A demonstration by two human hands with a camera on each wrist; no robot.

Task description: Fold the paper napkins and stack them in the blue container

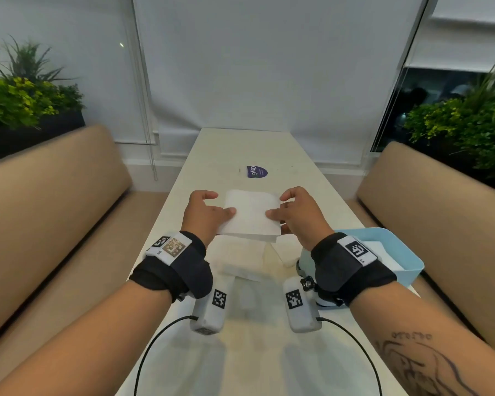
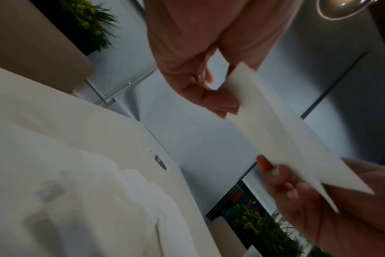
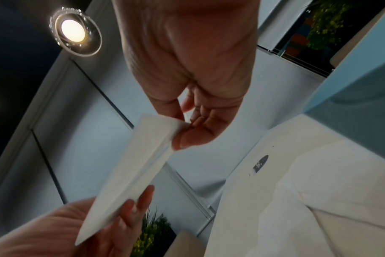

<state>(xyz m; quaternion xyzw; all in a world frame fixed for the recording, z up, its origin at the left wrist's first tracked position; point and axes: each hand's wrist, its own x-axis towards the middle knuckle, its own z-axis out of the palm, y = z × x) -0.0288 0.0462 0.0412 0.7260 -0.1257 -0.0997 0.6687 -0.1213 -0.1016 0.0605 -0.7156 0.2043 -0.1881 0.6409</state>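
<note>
One folded napkin (image 1: 252, 214), white, held clear above the desk (image 1: 240, 144) at centre frame. It lies near flat, its long axis running left to right from hand to hand, with the doubled edge toward the camera.
Left hand (image 1: 205, 214): thumb on top, fingers beneath, pinching the napkin's left edge.
Right hand (image 1: 297, 212): same pinch on the right edge.
Loose napkins (image 1: 240, 261): spread on the desk directly under the held one, lower centre.
Blue container (image 1: 412, 264): lower right, on the desk beside the right wrist, white paper inside.
Round purple sticker (image 1: 257, 171): on the desk beyond the hands, above centre.
</note>
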